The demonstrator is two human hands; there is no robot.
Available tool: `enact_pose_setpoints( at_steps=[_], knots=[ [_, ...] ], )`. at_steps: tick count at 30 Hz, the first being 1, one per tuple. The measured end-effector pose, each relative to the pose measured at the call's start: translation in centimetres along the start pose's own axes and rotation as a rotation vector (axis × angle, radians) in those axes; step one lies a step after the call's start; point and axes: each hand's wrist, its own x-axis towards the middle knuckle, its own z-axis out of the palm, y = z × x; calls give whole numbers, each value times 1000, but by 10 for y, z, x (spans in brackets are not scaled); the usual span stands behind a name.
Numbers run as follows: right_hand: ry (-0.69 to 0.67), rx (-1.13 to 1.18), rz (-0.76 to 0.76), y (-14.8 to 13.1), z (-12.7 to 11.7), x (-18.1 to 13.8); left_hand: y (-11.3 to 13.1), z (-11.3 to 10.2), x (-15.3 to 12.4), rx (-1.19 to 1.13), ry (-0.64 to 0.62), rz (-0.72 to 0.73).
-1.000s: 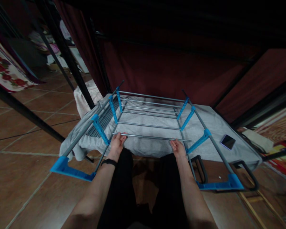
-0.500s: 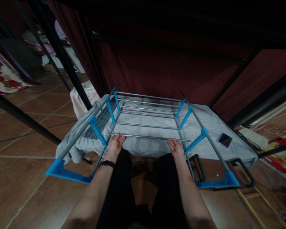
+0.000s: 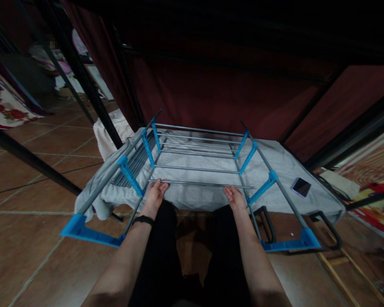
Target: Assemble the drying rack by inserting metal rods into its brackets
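A thin grey metal rod (image 3: 195, 183) lies level across my fingers. My left hand (image 3: 156, 194) grips it near its left end, and my right hand (image 3: 235, 197) holds it a little in from the right end. Around it stands a partly built rack of grey tubes, with blue plastic brackets (image 3: 130, 175) on the left and matching blue brackets (image 3: 263, 187) on the right. Several crossbars (image 3: 196, 169) join the two sides farther back. The held rod's right end is close to a right-hand bracket; whether they touch I cannot tell.
A grey cloth (image 3: 185, 196) covers the low surface under the rack. Several loose rods (image 3: 136, 164) lie bundled at left. A phone (image 3: 301, 187) rests on the cloth at right. A black metal handle-like frame (image 3: 331, 228) stands near the front right. Dark poles (image 3: 32, 157) cross at left.
My right hand has shifted very slightly left along the rod. The rod and my left hand stay nearly where they were.
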Motion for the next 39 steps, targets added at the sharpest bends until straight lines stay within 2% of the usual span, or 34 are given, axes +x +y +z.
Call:
enact_pose_setpoints(
  at_steps=[25,39],
  knots=[
    [2,-21,0,-3,6,-5,0,3,-1,32,-30,-13],
    [-47,-12,-19,0,4,-1,0,4,1,73,13,3]
  ],
)
